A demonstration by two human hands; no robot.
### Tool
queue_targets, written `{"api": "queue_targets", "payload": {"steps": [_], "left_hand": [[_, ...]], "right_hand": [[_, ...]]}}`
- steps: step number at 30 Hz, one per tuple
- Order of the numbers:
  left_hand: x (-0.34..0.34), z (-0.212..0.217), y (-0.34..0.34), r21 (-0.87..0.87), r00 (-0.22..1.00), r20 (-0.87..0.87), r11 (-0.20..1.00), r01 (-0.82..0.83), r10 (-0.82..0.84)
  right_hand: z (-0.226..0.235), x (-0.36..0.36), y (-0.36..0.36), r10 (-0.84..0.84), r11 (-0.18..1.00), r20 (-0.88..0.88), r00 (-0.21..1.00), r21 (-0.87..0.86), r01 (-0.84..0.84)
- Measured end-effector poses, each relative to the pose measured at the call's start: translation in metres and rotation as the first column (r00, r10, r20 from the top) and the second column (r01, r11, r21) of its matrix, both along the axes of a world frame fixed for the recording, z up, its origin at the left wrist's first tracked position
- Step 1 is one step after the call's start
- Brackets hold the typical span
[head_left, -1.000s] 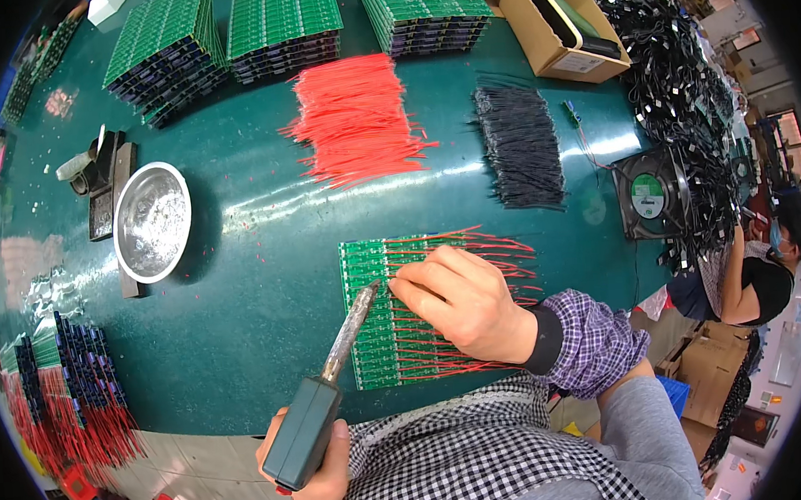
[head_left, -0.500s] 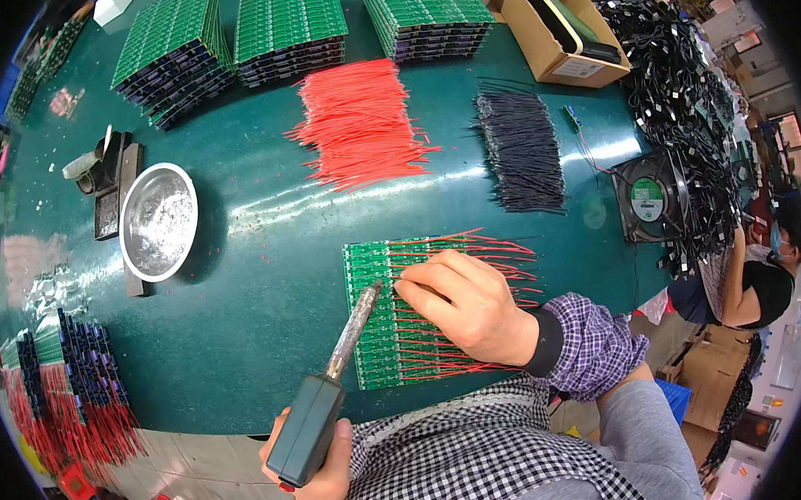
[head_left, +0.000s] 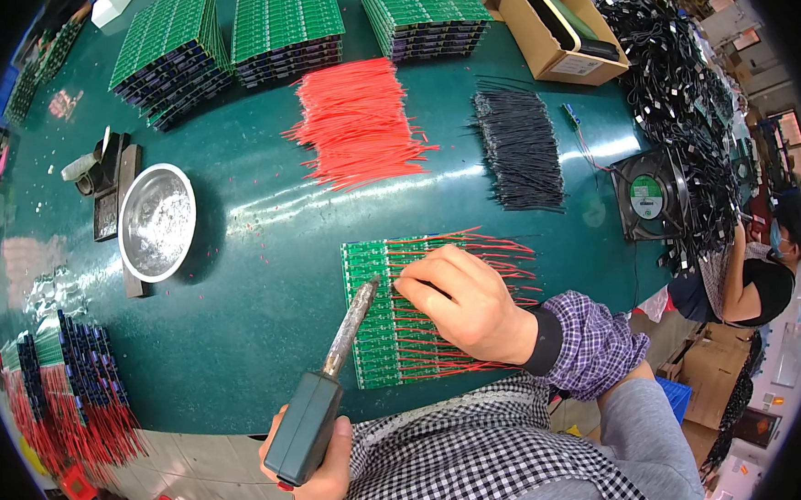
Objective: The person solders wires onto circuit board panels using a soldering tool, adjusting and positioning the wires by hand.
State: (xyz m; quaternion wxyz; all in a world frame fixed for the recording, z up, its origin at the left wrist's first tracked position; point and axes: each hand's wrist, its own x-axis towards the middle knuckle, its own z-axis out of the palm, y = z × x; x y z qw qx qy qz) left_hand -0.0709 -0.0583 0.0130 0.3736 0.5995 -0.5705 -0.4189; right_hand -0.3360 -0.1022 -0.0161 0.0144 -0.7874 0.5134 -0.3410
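Observation:
A green circuit board panel point(head_left: 375, 361) lies flat before me, with several red wires point(head_left: 425, 347) running from it toward the right. In my left hand point(head_left: 318, 470) is a soldering iron point(head_left: 309, 430) with a dark grey body; its metal tip is over the left part of the panel, close to my right fingertips. Whether the tip touches the panel, I cannot tell. Over the panel's right part, my right hand point(head_left: 468, 305) is closed in a pinch on a red wire at the row of wire ends. Most of that wire is hidden under the hand.
Beyond the panel lie a red wire pile point(head_left: 356, 115) and a black wire pile point(head_left: 518, 147). Stacked green boards point(head_left: 286, 23) line the back. A metal bowl point(head_left: 158, 224) stands left; wired boards point(head_left: 87, 370) sit at the left edge. A fan point(head_left: 647, 196) and black cables point(head_left: 674, 77) are right.
The soldering iron's tip has shifted very slightly away from me along the panel. My right hand keeps its pinch in nearly the same place.

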Motion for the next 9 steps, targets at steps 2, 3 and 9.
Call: {"api": "queue_targets", "payload": {"steps": [2, 3, 9], "left_hand": [[0.000, 0.002, 0.001, 0.048, 0.999, -0.011, 0.998, -0.042, 0.043], [0.000, 0.003, 0.002, 0.048, 0.999, -0.011, 0.998, -0.042, 0.043], [0.002, 0.002, 0.006, 0.079, 0.995, -0.031, 0.993, -0.090, 0.092]], "right_hand": [[0.001, 0.000, 0.001, -0.011, 1.000, 0.050, 0.999, -0.004, 0.011], [0.002, 0.000, 0.003, -0.011, 1.000, 0.050, 0.999, -0.004, 0.011], [0.003, 0.003, 0.011, -0.009, 1.000, 0.064, 0.998, -0.008, 0.010]]}}
